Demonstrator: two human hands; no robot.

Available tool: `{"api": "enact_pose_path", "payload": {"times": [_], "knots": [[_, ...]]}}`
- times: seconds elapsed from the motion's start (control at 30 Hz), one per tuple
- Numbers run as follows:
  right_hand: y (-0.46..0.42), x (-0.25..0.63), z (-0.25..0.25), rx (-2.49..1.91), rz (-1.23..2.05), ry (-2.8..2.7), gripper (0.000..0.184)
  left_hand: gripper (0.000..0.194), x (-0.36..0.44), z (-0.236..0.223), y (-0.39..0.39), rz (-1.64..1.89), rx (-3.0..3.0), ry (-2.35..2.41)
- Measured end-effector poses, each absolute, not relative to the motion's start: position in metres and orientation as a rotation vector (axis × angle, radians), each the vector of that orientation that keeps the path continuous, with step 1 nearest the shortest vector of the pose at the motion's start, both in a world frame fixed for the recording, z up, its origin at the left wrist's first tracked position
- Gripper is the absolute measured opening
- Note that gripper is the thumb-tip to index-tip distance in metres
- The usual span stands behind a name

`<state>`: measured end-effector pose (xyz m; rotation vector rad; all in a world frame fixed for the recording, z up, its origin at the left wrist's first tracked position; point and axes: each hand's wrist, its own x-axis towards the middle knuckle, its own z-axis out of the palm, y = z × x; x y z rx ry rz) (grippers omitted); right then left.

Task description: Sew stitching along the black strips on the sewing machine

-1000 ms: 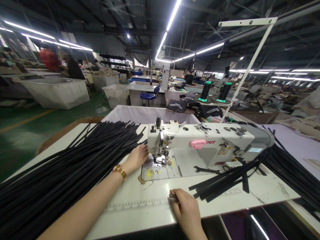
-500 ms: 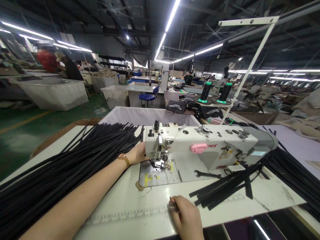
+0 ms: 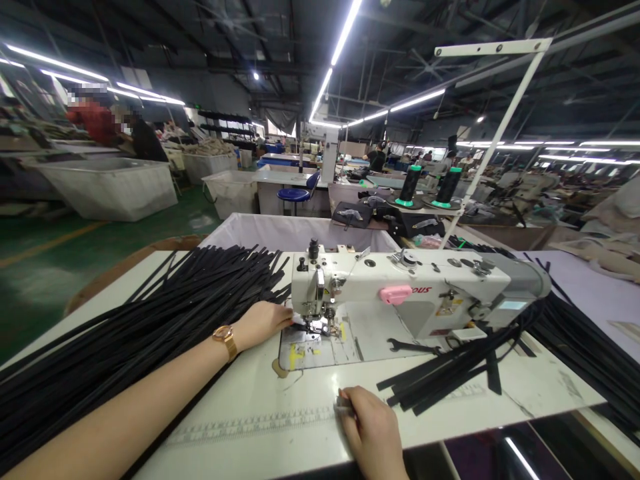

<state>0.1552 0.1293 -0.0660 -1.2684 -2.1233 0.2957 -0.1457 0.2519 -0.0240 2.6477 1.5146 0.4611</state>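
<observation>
My left hand (image 3: 263, 325), with a gold watch at the wrist, is just left of the presser foot (image 3: 319, 325) of a white sewing machine (image 3: 360, 277). Its fingertips are pinched on the end of a black strip (image 3: 299, 327) that runs under the foot. My right hand (image 3: 373, 427) rests closed near the table's front edge, beside a printed ruler scale (image 3: 260, 423). A small dark grey piece (image 3: 344, 403) pokes out between its thumb and forefinger; most of it is hidden in the palm.
Long black strips (image 3: 150, 333) heap on the left of the table. A shorter bundle of strips (image 3: 440, 377) and a wrench (image 3: 413, 347) lie right of the needle area. Behind the machine stand a white-lined bin (image 3: 300, 230) and two black thread cones (image 3: 410, 185).
My left hand has moved a little left, away from the machine head, and a black strip now shows between its fingertips and the foot. My right hand has hardly moved.
</observation>
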Motion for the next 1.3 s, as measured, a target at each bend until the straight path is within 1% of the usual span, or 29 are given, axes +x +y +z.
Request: {"api": "enact_pose_path", "payload": {"times": [0.1, 0.23, 0.63, 0.73, 0.87, 0.9, 1.07, 1.3], "knots": [[0.128, 0.155, -0.066, -1.286, 0.299, -2.12, 0.021, 0.028, -0.14, -0.026, 0.234, 0.347, 2.725, 1.546], [0.127, 0.154, -0.065, -1.311, 0.301, -2.116, 0.023, 0.027, -0.136, -0.028, 0.229, 0.245, 2.777, 1.61], [0.127, 0.154, -0.066, -1.312, 0.285, -2.108, 0.02, 0.032, -0.142, -0.035, 0.233, 0.351, 2.696, 1.628], [0.127, 0.154, -0.066, -1.315, 0.302, -2.103, 0.02, 0.028, -0.14, -0.035, 0.226, 0.27, 2.794, 1.586], [0.128, 0.154, -0.066, -1.327, 0.332, -2.114, 0.02, 0.015, -0.123, -0.032, 0.198, 0.094, 2.916, 1.473], [0.128, 0.154, -0.067, -1.327, 0.338, -2.121, 0.02, 0.014, -0.116, -0.031, 0.19, 0.051, 2.923, 1.474], [0.128, 0.156, -0.068, -1.327, 0.363, -2.131, 0.021, 0.027, -0.083, -0.023, 0.168, -0.041, 2.849, 1.577], [0.127, 0.154, -0.064, -1.345, 0.37, -2.132, 0.023, 0.022, -0.07, -0.021, 0.17, -0.147, 2.785, 1.667]]}}
